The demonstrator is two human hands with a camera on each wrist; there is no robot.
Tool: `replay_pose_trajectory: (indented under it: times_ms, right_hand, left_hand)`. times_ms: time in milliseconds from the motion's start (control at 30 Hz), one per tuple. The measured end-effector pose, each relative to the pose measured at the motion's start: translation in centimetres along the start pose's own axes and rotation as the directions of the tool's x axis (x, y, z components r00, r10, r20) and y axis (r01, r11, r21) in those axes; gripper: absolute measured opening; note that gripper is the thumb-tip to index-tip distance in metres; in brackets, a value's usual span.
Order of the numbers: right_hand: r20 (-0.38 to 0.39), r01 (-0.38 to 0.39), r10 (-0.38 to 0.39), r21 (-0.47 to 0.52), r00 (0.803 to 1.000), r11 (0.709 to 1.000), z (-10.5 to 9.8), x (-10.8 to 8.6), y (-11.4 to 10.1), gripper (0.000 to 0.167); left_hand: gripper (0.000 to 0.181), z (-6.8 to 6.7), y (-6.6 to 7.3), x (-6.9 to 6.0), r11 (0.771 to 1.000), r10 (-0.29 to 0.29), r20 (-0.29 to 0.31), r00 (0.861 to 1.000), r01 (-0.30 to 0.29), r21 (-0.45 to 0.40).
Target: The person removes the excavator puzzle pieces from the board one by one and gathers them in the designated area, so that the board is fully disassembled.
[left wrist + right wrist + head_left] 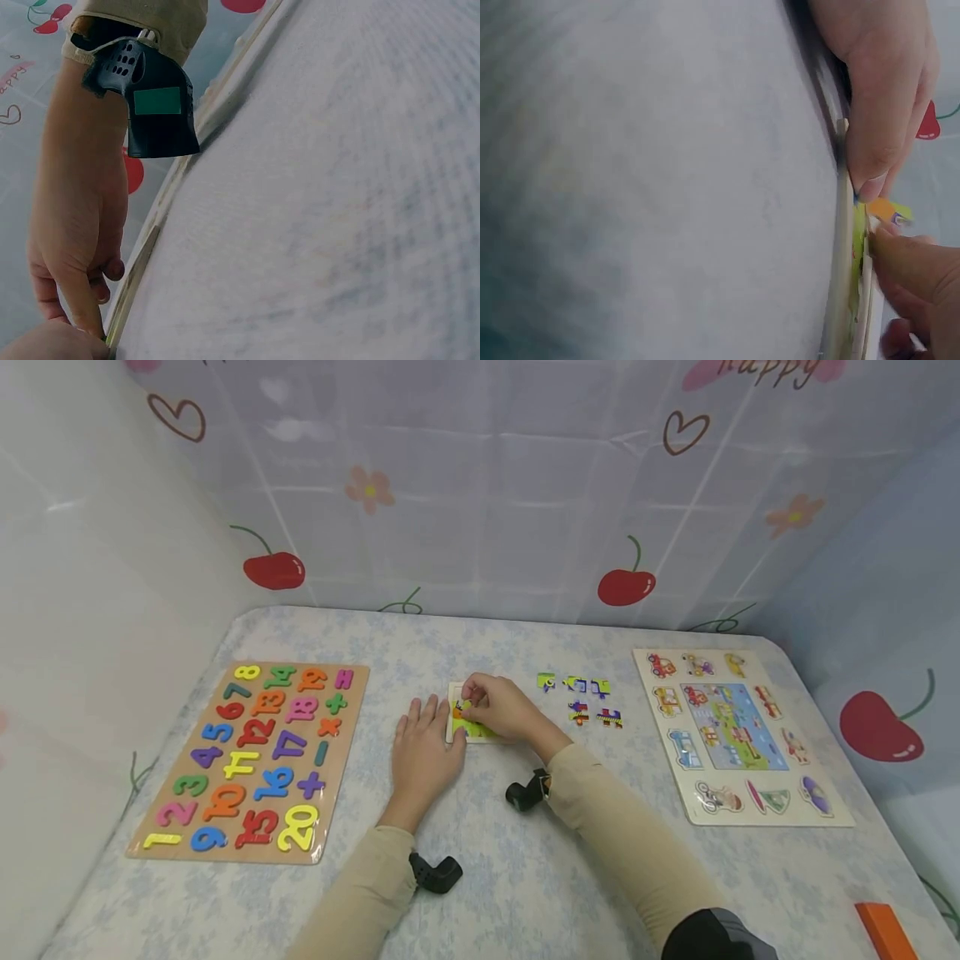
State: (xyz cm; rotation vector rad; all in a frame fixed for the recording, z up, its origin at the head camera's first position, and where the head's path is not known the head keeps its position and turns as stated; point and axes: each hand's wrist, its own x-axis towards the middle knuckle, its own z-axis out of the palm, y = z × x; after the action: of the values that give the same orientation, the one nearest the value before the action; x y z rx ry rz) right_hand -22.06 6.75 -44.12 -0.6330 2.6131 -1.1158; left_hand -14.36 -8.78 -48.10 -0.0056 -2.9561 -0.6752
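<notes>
A small puzzle board [480, 732] with a yellow-green picture lies between the hands. My left hand [426, 756] rests flat at its left side, fingers straight, the thumb touching the board's edge. From the right, my right hand [506, 706] reaches over the board with thumb and fingers bent together. The right wrist view has an orange and green puzzle piece [889, 210] tilted at the right hand's [922, 277] fingertips, close to the left thumb [874, 161]. In the left wrist view the right hand [79, 217] touches the board's edge; its fingers partly hide the picture.
Several loose puzzle pieces [577, 712] lie right of the small board. A number board [341, 793] stands to the left, a picture board [675, 789] to the right. An orange block [885, 931] is at the lower right. A patterned curtain [487, 527] hangs behind the table.
</notes>
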Motion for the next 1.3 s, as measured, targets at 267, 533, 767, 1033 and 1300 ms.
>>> replay_pose_trajectory:
  times_ms: [267,533,767,1033,1300]
  right_hand:
    - [-0.022,-0.028,0.029,0.046,0.999,0.999,-0.9,-0.4,-0.1,0.014]
    - [-0.069,-0.082,0.083,0.009,0.994,0.997,-3.0,-1.9,1.3,0.017]
    - [-0.136,-0.166,0.161,-0.029,0.978,0.986,-5.6,-3.9,4.3,0.019]
    - [-0.124,-0.214,0.207,-0.045,0.97,0.976,-7.5,-5.5,6.2,0.023]
    - [-0.113,-0.23,0.221,-0.082,0.969,0.97,-7.4,-5.8,6.7,0.023]
  left_hand:
    - [0.061,0.2,0.1,-0.1,1.0,-0.009,0.007,1.0,0.009,0.003]
    - [0.062,0.3,-0.1,0.0,1.0,-0.026,0.002,1.0,0.026,0.004]
    - [0.061,0.3,-0.1,0.0,1.0,-0.026,-0.003,1.0,0.026,-0.005]
    - [0.061,0.2,0.0,-0.1,1.0,-0.01,-0.015,1.0,0.01,-0.012]
    - [0.062,0.4,0.0,0.0,1.0,-0.009,-0.009,1.0,0.009,-0.01]
